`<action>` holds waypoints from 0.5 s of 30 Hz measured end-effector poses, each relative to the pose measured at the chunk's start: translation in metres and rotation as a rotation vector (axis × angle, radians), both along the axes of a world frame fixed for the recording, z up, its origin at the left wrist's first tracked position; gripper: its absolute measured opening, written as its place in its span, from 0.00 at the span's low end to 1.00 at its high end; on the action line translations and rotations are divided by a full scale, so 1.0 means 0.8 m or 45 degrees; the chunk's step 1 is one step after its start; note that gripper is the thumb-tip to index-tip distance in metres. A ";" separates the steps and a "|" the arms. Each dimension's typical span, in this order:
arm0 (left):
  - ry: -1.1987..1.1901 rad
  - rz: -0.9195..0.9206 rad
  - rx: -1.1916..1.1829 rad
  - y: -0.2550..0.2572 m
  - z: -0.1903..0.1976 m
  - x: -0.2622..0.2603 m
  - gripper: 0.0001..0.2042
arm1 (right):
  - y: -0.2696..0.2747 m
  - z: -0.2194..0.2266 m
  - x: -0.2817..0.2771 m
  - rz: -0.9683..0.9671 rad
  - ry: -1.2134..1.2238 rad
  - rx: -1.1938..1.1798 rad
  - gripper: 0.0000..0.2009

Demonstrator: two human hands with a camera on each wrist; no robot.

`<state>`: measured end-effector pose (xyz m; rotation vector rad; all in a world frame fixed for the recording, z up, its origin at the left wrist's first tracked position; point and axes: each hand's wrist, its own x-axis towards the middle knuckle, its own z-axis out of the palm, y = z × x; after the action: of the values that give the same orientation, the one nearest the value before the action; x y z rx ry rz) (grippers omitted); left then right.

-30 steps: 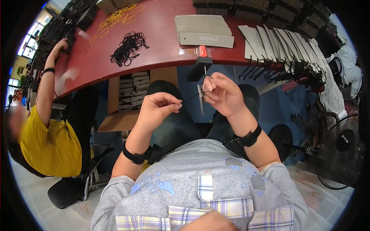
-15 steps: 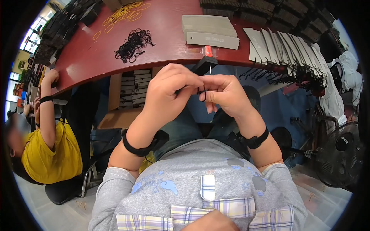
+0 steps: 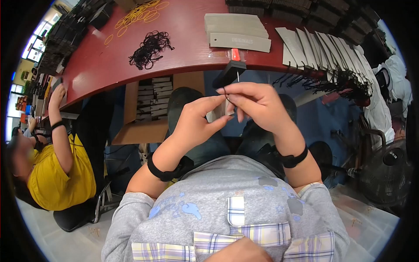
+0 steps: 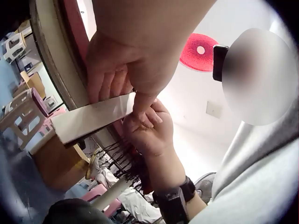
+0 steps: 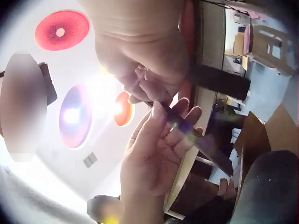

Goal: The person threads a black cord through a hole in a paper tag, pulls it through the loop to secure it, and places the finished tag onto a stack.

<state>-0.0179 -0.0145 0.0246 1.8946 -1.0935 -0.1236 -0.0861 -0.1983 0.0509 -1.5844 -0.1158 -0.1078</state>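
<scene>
My left hand [image 3: 196,120] holds a long pale card tag [image 4: 93,116] between thumb and fingers, its flat side turned to the left wrist view. Against the light, that tag shows dark in the right wrist view, slanting away below the fingers. My right hand [image 3: 259,107] pinches a thin black cord [image 3: 227,95] at the end of the tag, with both hands' fingertips close together. Just beyond the hands, a black block [image 3: 230,73] juts from the table edge, and a thin metal needle [image 3: 238,76] sticks down from it.
On the red table [image 3: 187,43] lie a tangle of black cords [image 3: 152,49], yellow rubber bands [image 3: 137,16], stacked grey tags [image 3: 238,30] and corded tags [image 3: 305,50]. Below stands a carton [image 3: 139,133] of tags. A person in yellow [image 3: 65,174] sits left; a fan [image 3: 384,166] stands right.
The hands were apart, with a thin grey piece hanging by the right fingers. They came together; then the left hand lowered slightly and now holds the tag while the right pinches the cord.
</scene>
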 end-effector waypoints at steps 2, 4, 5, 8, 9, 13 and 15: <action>-0.038 -0.020 0.025 0.001 -0.007 0.004 0.23 | -0.008 0.005 -0.005 -0.177 -0.069 -0.169 0.10; -0.009 -0.037 0.069 0.001 -0.012 0.006 0.22 | -0.020 0.010 -0.010 -0.367 -0.054 -0.101 0.09; 0.155 -0.059 0.003 0.001 -0.015 0.005 0.22 | -0.028 0.013 -0.011 -0.307 -0.059 0.110 0.08; 0.583 -0.143 -0.209 0.000 -0.018 0.005 0.23 | -0.044 -0.007 -0.011 0.297 0.043 1.070 0.06; 0.686 -0.180 -0.289 0.002 -0.015 0.004 0.22 | -0.047 -0.017 -0.010 0.272 0.082 0.953 0.09; 0.471 -0.253 -0.194 0.007 -0.013 0.004 0.23 | -0.018 -0.039 -0.011 0.054 -0.044 -0.210 0.12; 0.130 -0.191 -0.103 0.007 -0.008 0.007 0.24 | -0.021 -0.016 -0.021 0.116 0.138 0.177 0.13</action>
<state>-0.0119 -0.0088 0.0184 1.7152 -1.1536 -0.2544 -0.1030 -0.2148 0.0384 -1.4410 -0.0937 0.0400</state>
